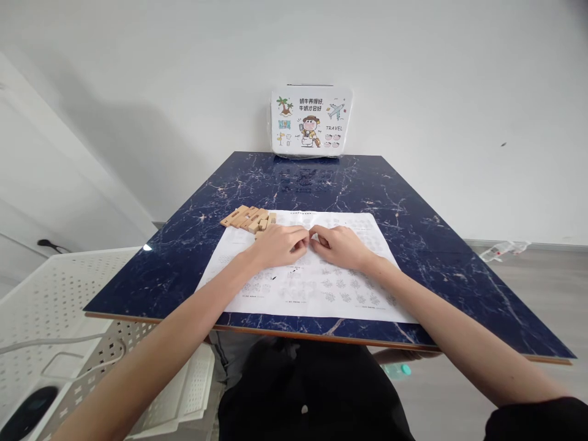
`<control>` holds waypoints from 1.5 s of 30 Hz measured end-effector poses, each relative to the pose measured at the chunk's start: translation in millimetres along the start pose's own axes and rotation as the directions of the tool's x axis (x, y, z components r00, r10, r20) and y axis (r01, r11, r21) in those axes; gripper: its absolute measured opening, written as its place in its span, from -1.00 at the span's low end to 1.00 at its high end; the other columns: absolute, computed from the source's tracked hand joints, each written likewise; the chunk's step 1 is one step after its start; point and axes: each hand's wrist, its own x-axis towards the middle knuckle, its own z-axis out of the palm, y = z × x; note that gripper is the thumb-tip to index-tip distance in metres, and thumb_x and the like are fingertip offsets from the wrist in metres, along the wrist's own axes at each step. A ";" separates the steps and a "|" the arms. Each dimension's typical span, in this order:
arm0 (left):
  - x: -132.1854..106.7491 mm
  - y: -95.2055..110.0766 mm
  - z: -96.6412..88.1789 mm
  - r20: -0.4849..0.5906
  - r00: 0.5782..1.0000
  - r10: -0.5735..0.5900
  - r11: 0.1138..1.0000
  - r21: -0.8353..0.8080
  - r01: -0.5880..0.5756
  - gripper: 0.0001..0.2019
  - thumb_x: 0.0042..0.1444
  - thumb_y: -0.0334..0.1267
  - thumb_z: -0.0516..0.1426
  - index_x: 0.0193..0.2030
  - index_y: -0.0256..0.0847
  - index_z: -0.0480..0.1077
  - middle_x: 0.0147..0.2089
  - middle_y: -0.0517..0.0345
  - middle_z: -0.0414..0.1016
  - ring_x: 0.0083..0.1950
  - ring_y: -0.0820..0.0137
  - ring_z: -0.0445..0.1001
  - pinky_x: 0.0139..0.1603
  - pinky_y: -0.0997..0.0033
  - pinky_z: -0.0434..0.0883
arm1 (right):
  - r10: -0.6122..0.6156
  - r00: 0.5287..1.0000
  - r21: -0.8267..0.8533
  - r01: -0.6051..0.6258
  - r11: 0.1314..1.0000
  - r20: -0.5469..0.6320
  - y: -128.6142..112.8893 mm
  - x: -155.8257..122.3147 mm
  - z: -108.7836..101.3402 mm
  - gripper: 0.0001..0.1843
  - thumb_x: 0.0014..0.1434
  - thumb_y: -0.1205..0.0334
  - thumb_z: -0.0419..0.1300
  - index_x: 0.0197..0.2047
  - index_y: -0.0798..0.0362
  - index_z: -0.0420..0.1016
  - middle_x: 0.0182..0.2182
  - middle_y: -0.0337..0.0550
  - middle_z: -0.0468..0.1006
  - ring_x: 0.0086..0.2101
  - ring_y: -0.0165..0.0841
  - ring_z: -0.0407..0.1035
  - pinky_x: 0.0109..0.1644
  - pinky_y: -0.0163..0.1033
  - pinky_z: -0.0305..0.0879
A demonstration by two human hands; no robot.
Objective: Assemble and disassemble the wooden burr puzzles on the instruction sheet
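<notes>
A large white printed sheet (303, 306) with rows of small grey drawings lies on the table. Above its middle my left hand (281, 244) and my right hand (340, 246) come together, fingertips nearly touching. Both are closed, with fingers curled inward and thumbs pressed in. Whatever sits between the fingers, if anything, is hidden from view. Just left of my left hand, a group of wooden blocks (248, 218) rests across the sheet's upper left corner. Some of those blocks are long and flat, others small and lighter. Small dark marks show on the paper below my left hand.
The table (331, 184) has a dark blue marbled top. A white case with cartoon prints (310, 122) leans against the wall at its far edge. White perforated shelving (27, 288) with a cable stands at left. Clear plastic bottles (503, 250) lie on the floor at right.
</notes>
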 end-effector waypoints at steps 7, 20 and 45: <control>2.8 1.0 0.1 0.012 1.000 0.017 1.000 -0.024 -0.017 -0.81 0.27 -0.41 0.02 -0.30 -0.22 0.44 -0.36 0.15 0.58 -0.50 0.48 0.35 -0.49 0.39 0.16 | -0.009 1.000 -0.015 0.009 1.000 -0.010 2.5 -1.5 0.7 -0.77 0.37 0.21 0.05 -0.06 0.02 0.51 -0.58 -0.31 0.39 -0.55 -0.40 0.21 -0.39 -0.24 -0.05; 2.9 1.6 -0.2 0.016 1.000 0.025 0.999 -0.040 -0.025 -0.80 0.26 -0.41 0.02 -0.29 -0.22 0.45 -0.35 0.12 0.58 -0.50 0.46 0.35 -0.50 0.38 0.18 | -0.011 1.000 -0.001 0.011 1.000 -0.008 3.8 -1.6 0.9 -0.75 0.38 0.18 0.04 -0.04 0.02 0.51 -0.59 -0.31 0.39 -0.55 -0.40 0.20 -0.37 -0.24 -0.03; -15.8 -64.4 -35.8 -0.283 0.766 -0.577 0.797 0.011 0.604 -0.77 0.36 -0.32 0.03 -0.06 -0.13 0.53 0.07 0.00 0.60 0.18 0.09 0.42 0.27 -0.03 0.30 | 0.006 0.999 0.054 -0.008 0.999 0.042 -3.4 -2.0 -2.3 -0.69 0.43 0.17 0.01 -0.02 0.06 0.55 -0.63 -0.35 0.32 -0.59 -0.43 0.18 -0.40 -0.24 0.00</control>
